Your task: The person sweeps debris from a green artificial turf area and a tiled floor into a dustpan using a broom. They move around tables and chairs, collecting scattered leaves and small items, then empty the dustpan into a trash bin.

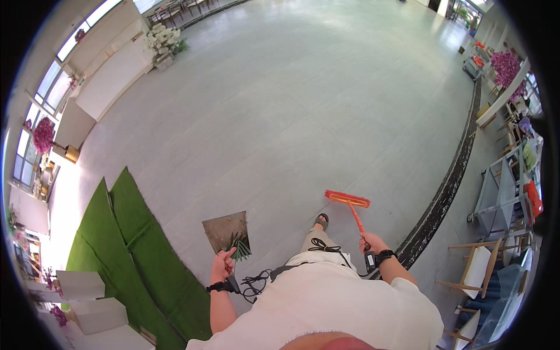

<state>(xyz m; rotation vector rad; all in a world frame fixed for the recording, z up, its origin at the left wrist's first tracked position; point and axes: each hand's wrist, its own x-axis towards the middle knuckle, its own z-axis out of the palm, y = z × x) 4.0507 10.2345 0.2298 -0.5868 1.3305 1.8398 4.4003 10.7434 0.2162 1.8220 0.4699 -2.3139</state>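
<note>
My right hand [372,242] is closed around the handle of an orange broom [356,216]. Its wide head [348,199], with red bristles, rests on the grey floor ahead and a little right of my sandalled foot [322,221]. On the other side, my left hand [223,264] is closed on a sprig of pointed green leaves [239,247]. Something small and red shows at that palm, mostly hidden. Just beyond the leaves is a brown square [224,228] with a dark right side; whether it is a floor recess or a pan, I cannot tell.
Green artificial turf [144,245] lies creased at the left, beside white blocks [98,313]. A black raised edging [450,188] curves along the right. Beyond it stand a grey trolley [498,192] and wooden chairs [477,269]. Black cables [258,280] hang at my waist.
</note>
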